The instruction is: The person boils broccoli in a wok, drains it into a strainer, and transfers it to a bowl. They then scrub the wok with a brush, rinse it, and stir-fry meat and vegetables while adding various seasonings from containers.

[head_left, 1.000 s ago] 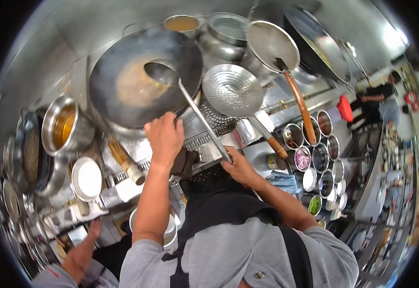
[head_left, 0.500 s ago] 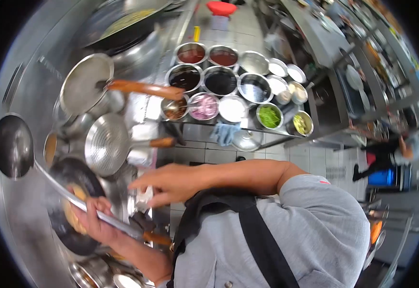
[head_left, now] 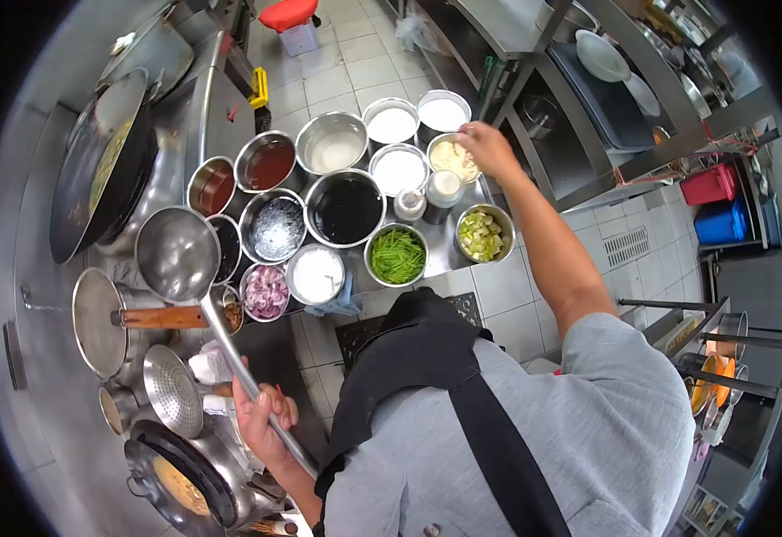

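In my left hand (head_left: pixel 264 422) is a long-handled steel ladle (head_left: pixel 178 254), fingers wrapped round its shaft. The ladle's bowl is tilted over the near-left containers. My right hand (head_left: pixel 487 148) reaches across to a metal pot of pale chopped food (head_left: pixel 453 159). Its fingers are drawn together at the rim, and I cannot make out what is between them. Beside that pot stand a white-topped shaker (head_left: pixel 444 186) and a smaller white-topped bottle (head_left: pixel 410 205). Nearer me are a pot of cut green vegetables (head_left: pixel 397 256) and one of pale green chunks (head_left: pixel 484 234).
Pots of dark liquid (head_left: pixel 346 208), red sauce (head_left: pixel 269 163) and white powder (head_left: pixel 399 170) crowd the counter. On the left are a large wok (head_left: pixel 82 192), a perforated strainer (head_left: pixel 172 391) and a dark pan with yellowish food (head_left: pixel 176 483). Shelving (head_left: pixel 579 152) stands at right.
My right hand has swung from near my left hand out to the far pot. The ladle has moved up and right over the containers, still in my left hand. The whole view has shifted.
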Demonstrator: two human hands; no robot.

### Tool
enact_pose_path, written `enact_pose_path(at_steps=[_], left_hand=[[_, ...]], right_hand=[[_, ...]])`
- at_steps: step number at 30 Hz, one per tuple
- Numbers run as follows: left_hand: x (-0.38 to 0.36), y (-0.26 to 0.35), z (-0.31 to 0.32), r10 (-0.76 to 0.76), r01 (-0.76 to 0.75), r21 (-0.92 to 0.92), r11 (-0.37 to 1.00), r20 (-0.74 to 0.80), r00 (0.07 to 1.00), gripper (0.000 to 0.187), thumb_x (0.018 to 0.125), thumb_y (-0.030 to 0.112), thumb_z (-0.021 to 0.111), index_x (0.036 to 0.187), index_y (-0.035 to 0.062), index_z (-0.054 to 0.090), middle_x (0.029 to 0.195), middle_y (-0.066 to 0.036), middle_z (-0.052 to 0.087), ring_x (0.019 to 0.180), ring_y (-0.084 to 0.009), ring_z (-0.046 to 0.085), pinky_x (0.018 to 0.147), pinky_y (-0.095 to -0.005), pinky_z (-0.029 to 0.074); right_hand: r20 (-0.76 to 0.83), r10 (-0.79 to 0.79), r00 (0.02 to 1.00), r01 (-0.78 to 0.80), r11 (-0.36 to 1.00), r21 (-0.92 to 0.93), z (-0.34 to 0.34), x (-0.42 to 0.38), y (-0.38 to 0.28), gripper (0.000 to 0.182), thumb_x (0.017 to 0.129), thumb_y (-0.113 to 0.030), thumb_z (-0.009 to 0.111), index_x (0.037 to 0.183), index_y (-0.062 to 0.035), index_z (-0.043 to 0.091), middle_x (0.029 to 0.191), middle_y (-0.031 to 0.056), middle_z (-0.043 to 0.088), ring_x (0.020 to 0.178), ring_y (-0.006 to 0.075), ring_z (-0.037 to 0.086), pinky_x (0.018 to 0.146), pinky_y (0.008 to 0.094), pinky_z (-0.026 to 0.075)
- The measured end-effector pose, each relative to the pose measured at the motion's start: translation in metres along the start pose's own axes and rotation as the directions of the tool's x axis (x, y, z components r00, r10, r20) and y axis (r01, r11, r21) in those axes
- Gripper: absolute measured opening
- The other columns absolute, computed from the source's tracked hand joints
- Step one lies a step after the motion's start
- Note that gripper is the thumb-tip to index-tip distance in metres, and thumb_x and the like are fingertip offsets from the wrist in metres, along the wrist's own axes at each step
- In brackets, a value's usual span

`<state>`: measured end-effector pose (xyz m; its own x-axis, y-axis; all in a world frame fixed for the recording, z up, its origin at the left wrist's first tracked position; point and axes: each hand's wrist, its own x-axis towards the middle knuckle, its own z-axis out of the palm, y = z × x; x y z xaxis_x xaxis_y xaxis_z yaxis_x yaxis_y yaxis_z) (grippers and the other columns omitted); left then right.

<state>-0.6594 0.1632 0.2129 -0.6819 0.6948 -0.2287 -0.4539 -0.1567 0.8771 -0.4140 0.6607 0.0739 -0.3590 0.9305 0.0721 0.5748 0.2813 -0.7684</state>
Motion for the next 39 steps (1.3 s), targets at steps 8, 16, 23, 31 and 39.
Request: enact_pose_path(at_steps=[8,16,23,31,39], left_hand=[[0.041,-0.006,0.045,-0.172,0.158,0.166,0.973,0.072,0.982,0.068,0.092,0.013,0.065,0.151,0.0033,0.032,0.067,-0.004,0.051,0.045,-0.0093,0.044,0.043,-0.0255,0.040],[0.073,-0.012,0.071,-0.264,0.228,0.201,0.953,0.177,0.948,0.069,0.091,0.009,0.063,0.151,0.0029,0.030,0.067,-0.005,0.050,0.046,-0.0104,0.045,0.042,-0.0262,0.040],[0.072,-0.014,0.085,-0.307,0.260,0.278,0.925,0.141,0.941,0.069,0.089,0.010,0.065,0.150,0.0018,0.033,0.064,-0.004,0.049,0.046,-0.0102,0.046,0.043,-0.0248,0.040],[0.072,-0.019,0.095,-0.361,0.315,0.309,0.897,0.103,0.927,0.071,0.088,0.010,0.068,0.149,0.0021,0.035,0.065,-0.004,0.051,0.046,-0.0102,0.046,0.044,-0.0245,0.041],[0.082,-0.027,0.099,-0.424,0.361,0.401,0.842,0.079,0.902,0.066,0.087,0.009,0.065,0.147,0.0016,0.038,0.065,-0.003,0.051,0.046,-0.0099,0.046,0.044,-0.0238,0.040]], right_hand=[[-0.151,-0.323,0.934,0.296,0.939,-0.177,-0.075,-0.052,-0.067,0.025,0.097,-0.027,0.062,0.112,-0.0092,0.072,0.097,0.0093,0.068,0.086,0.0235,0.066,0.075,0.0337,0.052],[-0.188,0.545,0.817,-0.238,0.616,0.751,-0.084,-0.049,0.036,0.026,0.097,-0.024,0.062,0.110,-0.0028,0.071,0.093,0.0042,0.069,0.065,0.0066,0.057,0.054,0.0231,0.047],[-0.317,0.480,0.818,-0.232,0.780,0.581,-0.070,-0.053,0.027,0.026,0.096,-0.024,0.062,0.107,-0.0028,0.071,0.094,0.0078,0.072,0.070,0.0105,0.063,0.058,0.0270,0.050],[-0.369,0.032,0.929,0.001,0.996,0.087,-0.024,-0.036,0.008,0.023,0.094,-0.022,0.061,0.103,-0.0049,0.073,0.099,0.0181,0.072,0.094,0.0338,0.069,0.083,0.0366,0.053],[-0.267,0.507,0.820,-0.237,0.724,0.648,-0.030,-0.026,0.029,0.023,0.094,-0.021,0.063,0.102,-0.0017,0.072,0.084,0.0051,0.070,0.058,0.0080,0.056,0.052,0.0237,0.044]])
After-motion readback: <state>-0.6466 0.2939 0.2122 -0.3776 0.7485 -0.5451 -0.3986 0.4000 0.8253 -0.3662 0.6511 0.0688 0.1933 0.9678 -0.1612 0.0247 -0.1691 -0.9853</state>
